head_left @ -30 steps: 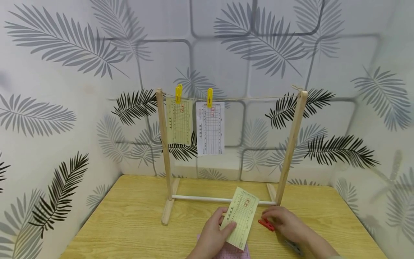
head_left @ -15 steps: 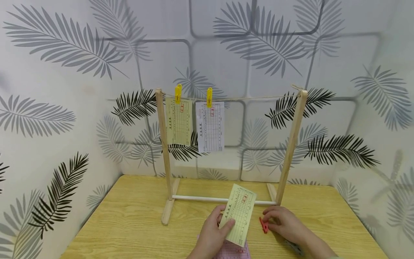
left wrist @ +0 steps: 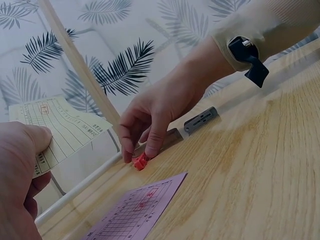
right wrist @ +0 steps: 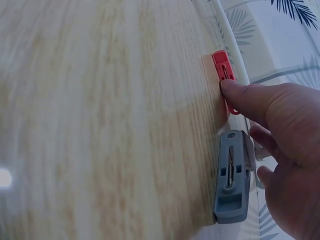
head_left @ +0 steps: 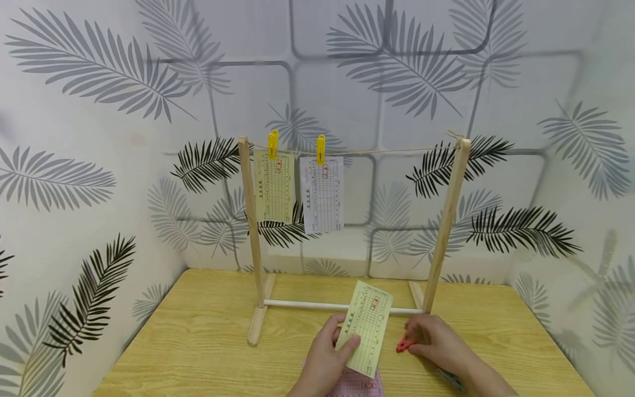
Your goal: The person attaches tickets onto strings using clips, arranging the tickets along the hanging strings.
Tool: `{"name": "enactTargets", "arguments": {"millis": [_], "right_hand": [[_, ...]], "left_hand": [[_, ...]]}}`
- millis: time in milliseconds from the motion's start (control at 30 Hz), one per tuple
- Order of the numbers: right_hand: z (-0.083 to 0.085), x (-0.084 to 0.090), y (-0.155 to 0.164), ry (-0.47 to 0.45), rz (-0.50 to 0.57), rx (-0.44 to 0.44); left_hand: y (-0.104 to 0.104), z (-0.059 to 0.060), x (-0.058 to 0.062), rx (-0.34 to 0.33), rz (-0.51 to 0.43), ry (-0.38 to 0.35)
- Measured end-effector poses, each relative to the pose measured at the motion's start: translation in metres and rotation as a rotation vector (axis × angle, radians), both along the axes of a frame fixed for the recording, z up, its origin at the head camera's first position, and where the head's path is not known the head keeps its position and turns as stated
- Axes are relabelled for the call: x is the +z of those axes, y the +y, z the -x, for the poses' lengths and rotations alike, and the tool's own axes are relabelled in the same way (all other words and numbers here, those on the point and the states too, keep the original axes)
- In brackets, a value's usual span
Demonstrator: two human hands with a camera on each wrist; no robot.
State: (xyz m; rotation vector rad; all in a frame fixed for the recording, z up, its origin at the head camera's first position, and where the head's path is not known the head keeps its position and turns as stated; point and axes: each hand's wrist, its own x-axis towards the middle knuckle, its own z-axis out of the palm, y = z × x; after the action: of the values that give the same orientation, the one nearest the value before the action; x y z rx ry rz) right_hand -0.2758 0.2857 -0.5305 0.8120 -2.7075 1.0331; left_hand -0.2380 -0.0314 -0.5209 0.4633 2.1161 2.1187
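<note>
My left hand [head_left: 324, 353] grips a pale yellow-green printed form [head_left: 367, 325], thumb on its front and fingers behind, the form tilted over the table. To its right, my right hand [head_left: 439, 342] pinches a red clothespin [right wrist: 223, 65] low over the wood, the thumb on the near side in the right wrist view. A grey clothespin [right wrist: 232, 180] lies by the right palm, partly under the wrist in the head view. Beneath the left hand lies a pink-purple form [left wrist: 140, 205], partly hidden in the head view.
A wooden rack stands behind the hands, with a left post [head_left: 252, 220], a right post [head_left: 448, 226] and a white crossbar [head_left: 307, 304]. On its string [head_left: 392, 151], yellow clothespins [head_left: 321, 149] hold a yellow-green form [head_left: 275, 190] and a white form [head_left: 322, 198].
The red clothespin has turned in my right fingers, upright half a second ago and slanted now. My left hand's form has shifted slightly left. The hanging white form swung a little.
</note>
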Motion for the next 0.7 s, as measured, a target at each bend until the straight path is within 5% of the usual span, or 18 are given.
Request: {"name": "enactTargets", "arguments": {"millis": [133, 333, 700], "right_hand": [[0.001, 0.000, 0.001, -0.071, 0.012, 0.027], [0.001, 0.000, 0.004, -0.005, -0.033, 0.050], [-0.007, 0.001, 0.013, -0.074, -0.047, 0.028]], "left_hand": [[0.001, 0.000, 0.001, 0.014, -0.007, -0.005], [0.002, -0.001, 0.002, 0.035, -0.013, -0.006], [0.000, -0.001, 0.007, 0.030, -0.036, 0.007]]}}
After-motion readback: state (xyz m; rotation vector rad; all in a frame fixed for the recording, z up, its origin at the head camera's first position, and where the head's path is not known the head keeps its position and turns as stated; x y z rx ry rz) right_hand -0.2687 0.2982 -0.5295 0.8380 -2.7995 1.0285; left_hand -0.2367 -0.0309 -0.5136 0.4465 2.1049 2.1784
